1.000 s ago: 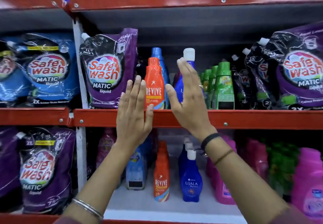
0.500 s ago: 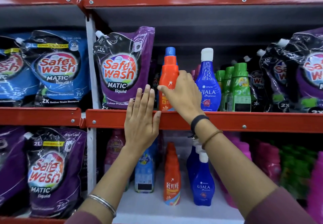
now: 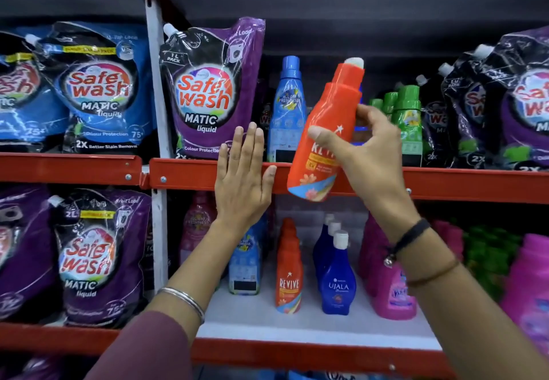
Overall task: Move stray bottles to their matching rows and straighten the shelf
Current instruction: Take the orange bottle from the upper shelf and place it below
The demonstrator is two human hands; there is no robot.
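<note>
1. Head view, the only view. We read "REVIVE", partly covered by the thumb, on the orange bottle [image 3: 325, 130] held in the right hand [image 3: 368, 154]. A star sits above the name and flowers are printed near the base.
2. The bottle is glossy plastic with a stepped neck and a pale cap end. It tilts with its top to the upper right, and its base hangs in front of the red shelf rail [image 3: 475, 183], clear of the shelf board.
3. The right hand is closed around the bottle's mid-body: thumb across the label front, fingers wrapped behind.
4. The left hand [image 3: 242, 177] is flat and spread with nothing in it, palm against the rail, fingertips reaching above the edge.
5. Upper shelf: a purple pouch [image 3: 208, 91] reads "Safe wash MATIC liquid", "1L PACK", "Colour Protection". It is crinkled glossy film with a white corner spout.
6. Beside it stands a light blue bottle [image 3: 286, 106] marked "ALL DAY FRESHNESS". Green bottles [image 3: 407, 118] stand to the right of the held one.
7. Left bay: a blue pouch [image 3: 101, 91] reads "Safe wash MATIC liquid", "2X Better Stain Removal".
8. Lower shelf: a row of orange Revive bottles [image 3: 288, 272] stands directly below the held bottle, with dark blue "UJALA" bottles [image 3: 338, 278] beside it and pink bottles [image 3: 389, 284] further right.
</note>
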